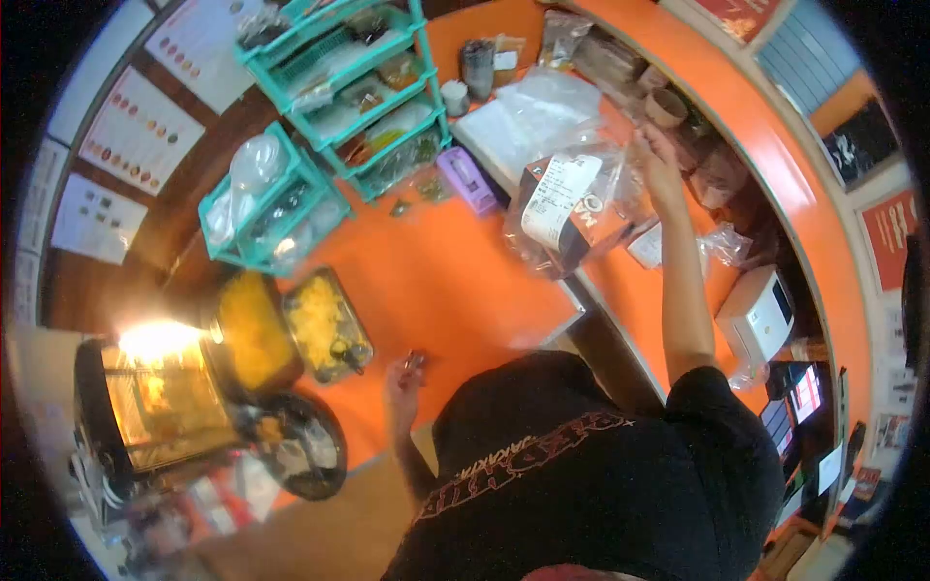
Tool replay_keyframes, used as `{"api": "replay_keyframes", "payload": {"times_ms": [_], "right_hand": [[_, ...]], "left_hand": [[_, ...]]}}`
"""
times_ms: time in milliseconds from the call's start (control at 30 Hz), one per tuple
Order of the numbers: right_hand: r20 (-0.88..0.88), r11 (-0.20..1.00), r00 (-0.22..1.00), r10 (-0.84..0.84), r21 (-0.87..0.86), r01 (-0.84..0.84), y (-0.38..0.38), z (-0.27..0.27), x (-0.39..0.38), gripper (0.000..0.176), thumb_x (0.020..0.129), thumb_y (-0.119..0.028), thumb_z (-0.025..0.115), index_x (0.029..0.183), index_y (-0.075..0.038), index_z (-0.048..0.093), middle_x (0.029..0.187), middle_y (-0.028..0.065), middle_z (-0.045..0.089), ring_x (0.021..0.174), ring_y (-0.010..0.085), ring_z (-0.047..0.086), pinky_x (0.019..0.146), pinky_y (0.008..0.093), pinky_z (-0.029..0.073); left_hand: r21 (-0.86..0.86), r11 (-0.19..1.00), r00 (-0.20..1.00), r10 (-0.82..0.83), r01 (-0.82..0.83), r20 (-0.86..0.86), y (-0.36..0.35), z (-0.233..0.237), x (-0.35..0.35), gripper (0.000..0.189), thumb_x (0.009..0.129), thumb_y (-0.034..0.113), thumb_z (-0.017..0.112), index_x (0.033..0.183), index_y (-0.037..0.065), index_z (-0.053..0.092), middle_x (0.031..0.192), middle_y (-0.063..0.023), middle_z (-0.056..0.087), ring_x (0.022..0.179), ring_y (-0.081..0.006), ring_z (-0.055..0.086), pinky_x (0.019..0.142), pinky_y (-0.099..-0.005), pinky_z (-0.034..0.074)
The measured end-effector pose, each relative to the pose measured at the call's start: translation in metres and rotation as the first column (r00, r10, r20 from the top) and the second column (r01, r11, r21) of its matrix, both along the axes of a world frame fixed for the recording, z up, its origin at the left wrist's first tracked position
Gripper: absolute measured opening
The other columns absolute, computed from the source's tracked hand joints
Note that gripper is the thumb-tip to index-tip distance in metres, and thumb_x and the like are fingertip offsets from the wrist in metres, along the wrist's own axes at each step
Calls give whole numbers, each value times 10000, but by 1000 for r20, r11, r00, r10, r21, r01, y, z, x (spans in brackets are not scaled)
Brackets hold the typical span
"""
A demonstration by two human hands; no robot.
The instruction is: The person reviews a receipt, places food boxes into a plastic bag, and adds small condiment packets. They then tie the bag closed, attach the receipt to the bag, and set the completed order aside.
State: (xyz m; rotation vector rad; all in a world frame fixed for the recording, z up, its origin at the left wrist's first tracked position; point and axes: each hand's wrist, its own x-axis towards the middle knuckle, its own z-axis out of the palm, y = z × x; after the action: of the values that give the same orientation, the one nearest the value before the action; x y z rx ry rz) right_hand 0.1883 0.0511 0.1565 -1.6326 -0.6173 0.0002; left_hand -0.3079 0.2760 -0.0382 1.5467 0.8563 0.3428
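Observation:
My right hand [655,155] is closed on the gathered top of a clear plastic bag [620,174], which hangs tilted over the counter's right part. Inside the bag is a dark and orange food box [593,225] with a white printed receipt [560,198] on it. Low over the orange counter, in front of my body, my left hand [403,380] has its fingers curled around a small dark object [415,360] that is too blurred to name. Left of that hand stands a metal tray of yellow shredded food [322,320] with a dark-handled utensil in it.
Teal stacked baskets [358,97] hold packets at the back. A purple device [467,180] and plastic sheets [542,111] lie beside the bag. A lit glass warmer [160,397] and a black pan [300,445] stand left. A white printer [759,315] sits right.

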Motion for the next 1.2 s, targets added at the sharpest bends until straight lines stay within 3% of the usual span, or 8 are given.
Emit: {"api": "replay_keyframes", "payload": {"times_ms": [67,167,467,700,833,867,1100,1200], "right_hand": [[368,968,930,-1,-234,93,-15,-24,27,178,1016,-234,558,948,-69,567,755,-30,499,743,59,498,616,238,402],[-42,958,994,-97,-276,82,-44,-44,41,264,971,-265,609,1057,-15,599,864,63,598,840,190,561,799,329,471],[446,754,718,-534,-134,643,-90,-113,-139,316,868,-167,683,1109,-9,554,1004,178,568,985,341,578,874,403,463],[-64,819,995,-83,-572,32,-139,-215,-315,280,877,-102,659,1119,10,573,969,219,654,873,319,673,762,386,527],[-643,476,766,18,-668,-572,-245,-377,-365,386,993,-315,559,1179,21,604,1038,173,700,950,345,681,828,402,529],[-541,417,820,185,-713,-564,-277,-431,-377,395,990,-341,570,1159,13,616,1048,146,698,937,315,679,808,388,531],[-869,353,484,-106,-488,-798,-206,-391,-407,458,987,-367,545,1227,16,622,1068,157,659,926,232,636,814,373,511],[-777,104,533,335,-531,-841,-165,-413,-410,455,951,-383,604,1091,45,673,958,158,697,827,205,646,749,373,516]], "left_hand": [[-10,999,998,-48,48,-36,3,-3,5,380,969,138,624,1313,12,525,1035,-83,659,860,-142,634,753,-296,519],[5,992,990,-124,124,-66,6,-12,8,391,963,124,619,1325,19,514,1057,-81,641,889,-141,628,780,-308,519],[-68,919,917,-393,389,-71,18,-63,6,374,955,129,622,1296,13,524,1101,-91,613,943,-191,622,822,-333,530],[220,694,725,-625,686,-288,5,-30,9,412,958,260,637,1296,48,534,1050,-126,665,985,-247,638,836,-393,538],[255,772,800,-490,583,-345,-17,-66,-23,433,927,259,660,1294,62,540,1021,-131,701,927,-276,680,822,-421,541],[156,910,923,-373,384,-96,-28,-91,-44,398,928,254,657,1261,59,558,1025,-141,699,917,-284,682,812,-423,542],[271,929,914,-138,253,-380,-131,-41,-179,367,924,241,669,1230,65,569,1046,-166,683,973,-290,668,836,-404,534],[21,1000,914,15,-7,-405,-192,-57,-284,369,943,261,662,1239,55,580,1098,-152,680,999,-269,655,861,-400,533]]}}
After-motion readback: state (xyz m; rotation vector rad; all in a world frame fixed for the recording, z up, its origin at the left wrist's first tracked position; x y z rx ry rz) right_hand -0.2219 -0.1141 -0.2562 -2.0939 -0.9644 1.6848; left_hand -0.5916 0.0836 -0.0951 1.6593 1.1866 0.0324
